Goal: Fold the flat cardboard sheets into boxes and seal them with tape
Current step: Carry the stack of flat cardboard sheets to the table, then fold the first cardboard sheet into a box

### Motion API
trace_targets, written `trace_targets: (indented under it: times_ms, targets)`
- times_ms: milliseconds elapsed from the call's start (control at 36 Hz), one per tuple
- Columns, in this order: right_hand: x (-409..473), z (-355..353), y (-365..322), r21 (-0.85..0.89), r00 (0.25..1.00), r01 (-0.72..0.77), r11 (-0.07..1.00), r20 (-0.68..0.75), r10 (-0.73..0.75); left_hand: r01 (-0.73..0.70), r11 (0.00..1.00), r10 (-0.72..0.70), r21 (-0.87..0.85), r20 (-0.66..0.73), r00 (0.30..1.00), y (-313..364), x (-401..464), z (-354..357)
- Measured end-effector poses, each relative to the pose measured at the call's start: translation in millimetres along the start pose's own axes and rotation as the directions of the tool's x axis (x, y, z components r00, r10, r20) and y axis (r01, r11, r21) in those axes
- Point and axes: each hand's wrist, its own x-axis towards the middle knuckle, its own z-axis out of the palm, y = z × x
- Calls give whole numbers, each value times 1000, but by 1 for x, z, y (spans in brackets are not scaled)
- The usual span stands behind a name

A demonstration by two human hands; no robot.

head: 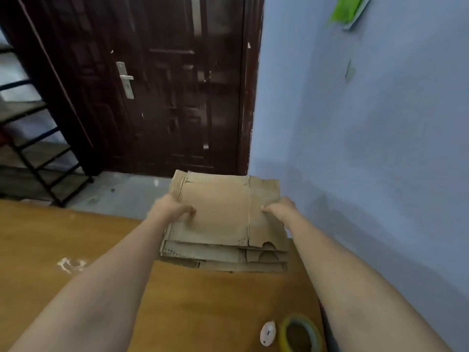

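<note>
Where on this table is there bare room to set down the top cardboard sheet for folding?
The wooden table is bare left of the cardboard stack, and near the white smudge. The near right corner is crowded by the tape roll and a small white object.

Tan cardboard sheets (223,214), orange-brown table (76,250), dark brown door (165,97), pale blue wall (368,135).

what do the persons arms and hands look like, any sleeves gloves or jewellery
Both arms are bare for as far as they show, with no sleeves in view. The left hand and right hand wear no gloves. No watch, bracelet or ring shows, though the picture is slightly blurred.
</note>
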Motion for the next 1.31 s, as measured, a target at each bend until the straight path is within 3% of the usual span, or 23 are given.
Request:
trace_targets:
  times_ms: [83, 167, 389, 639, 722, 833, 944, 1056, 1167, 1306]
  targets:
    - [7, 37, 33, -28, 996, -59, 998, 71, 61, 71, 993, -72, 93, 4, 997, -65, 48, 34]
    - [17, 73, 64, -42, 984, -132, 990, 113, 136, 58, 981, -72, 184, 70, 995, -82, 22, 41]
    - [27, 140, 98, -58, 961, -266, 962, 66, 269, 12, 957, -81, 290, 227, 971, -139, 60, 70]
    - [70, 170, 133, 49, 937, -348, 936, -18, 350, -50, 951, -43, 306, 288, 957, -136, 113, 83]
    - [66, 171, 115, 57, 933, -353, 934, -59, 356, -55, 953, -43, 297, 313, 949, -133, 124, 87]
    - [86, 180, 142, 42, 932, -361, 931, 19, 361, -99, 951, 2, 293, 316, 949, -129, 122, 93]
    - [46, 173, 95, 113, 926, -371, 922, -25, 376, -98, 973, 43, 208, 255, 966, -131, 114, 93]
    - [35, 172, 91, 169, 927, -347, 922, -85, 365, -83, 987, 62, 134, 161, 985, -132, 107, 85]
    - [30, 170, 102, 181, 933, -315, 932, -123, 339, 26, 974, 12, -224, 166, 986, -135, 100, 76]
    - [-13, 163, 73, 335, 948, -263, 905, -83, 306, 63, 894, 36, -444, 212, 977, -134, 83, 58]
